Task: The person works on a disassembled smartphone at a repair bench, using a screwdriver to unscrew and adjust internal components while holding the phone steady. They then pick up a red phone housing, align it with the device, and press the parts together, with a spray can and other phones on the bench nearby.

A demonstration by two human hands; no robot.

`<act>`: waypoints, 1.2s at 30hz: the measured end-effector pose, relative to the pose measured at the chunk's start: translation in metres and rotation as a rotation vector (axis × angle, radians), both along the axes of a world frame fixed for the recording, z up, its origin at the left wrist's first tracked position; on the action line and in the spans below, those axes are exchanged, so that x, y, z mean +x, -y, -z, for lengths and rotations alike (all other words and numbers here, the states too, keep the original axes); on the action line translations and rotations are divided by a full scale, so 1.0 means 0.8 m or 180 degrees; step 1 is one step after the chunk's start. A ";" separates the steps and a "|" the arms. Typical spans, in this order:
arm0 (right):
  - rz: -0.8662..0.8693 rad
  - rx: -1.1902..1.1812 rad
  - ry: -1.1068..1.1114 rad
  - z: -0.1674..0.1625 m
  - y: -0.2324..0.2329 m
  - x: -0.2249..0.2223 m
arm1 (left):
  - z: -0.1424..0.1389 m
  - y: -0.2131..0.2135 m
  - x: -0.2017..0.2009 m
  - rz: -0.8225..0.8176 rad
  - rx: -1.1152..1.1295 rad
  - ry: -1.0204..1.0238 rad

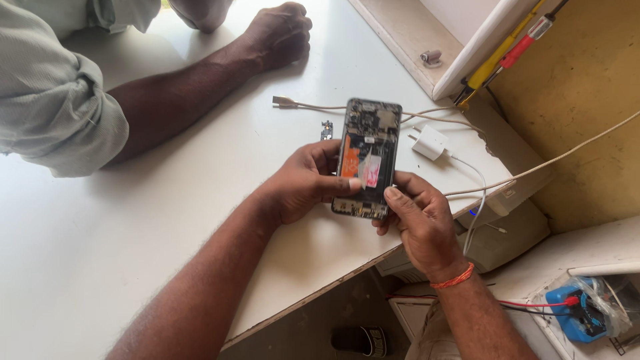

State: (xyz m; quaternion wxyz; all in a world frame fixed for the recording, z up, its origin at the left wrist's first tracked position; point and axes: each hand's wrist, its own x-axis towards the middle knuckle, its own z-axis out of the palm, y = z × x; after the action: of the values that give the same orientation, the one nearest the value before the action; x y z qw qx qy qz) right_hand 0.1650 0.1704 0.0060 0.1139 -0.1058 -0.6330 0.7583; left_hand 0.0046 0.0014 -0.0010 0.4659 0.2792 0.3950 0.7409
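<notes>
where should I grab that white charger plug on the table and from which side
Take the white charger plug by its two flat sides, coming from above. It lies flat on the table, clear of the opened phone; its cable leaves toward the table edge, so avoid that end.

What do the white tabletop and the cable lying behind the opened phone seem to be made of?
The white tabletop looks like smooth laminate over board: it has a soft sheen and a brownish edge at the front. The beige cable seems braided fabric, with a matte woven look and a metal plug. The opened phone shows bare metal and circuit parts.
</notes>
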 end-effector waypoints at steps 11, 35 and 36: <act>-0.0113 0.0285 -0.0002 -0.007 -0.004 0.000 | -0.018 0.002 0.006 -0.0172 -0.0233 -0.0209; -0.0200 -0.0247 -0.0190 -0.010 -0.009 0.001 | -0.008 0.000 -0.007 -0.0161 -0.0294 0.0126; -0.0201 -0.0198 -0.0191 -0.010 -0.009 0.001 | -0.008 0.001 -0.008 -0.0181 -0.0291 0.0143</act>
State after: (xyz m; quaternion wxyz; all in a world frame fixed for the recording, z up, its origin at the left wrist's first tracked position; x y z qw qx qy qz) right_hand 0.1657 0.1774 0.0139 0.1055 -0.0666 -0.6084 0.7837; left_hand -0.0019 0.0009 0.0052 0.4656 0.2296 0.4257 0.7411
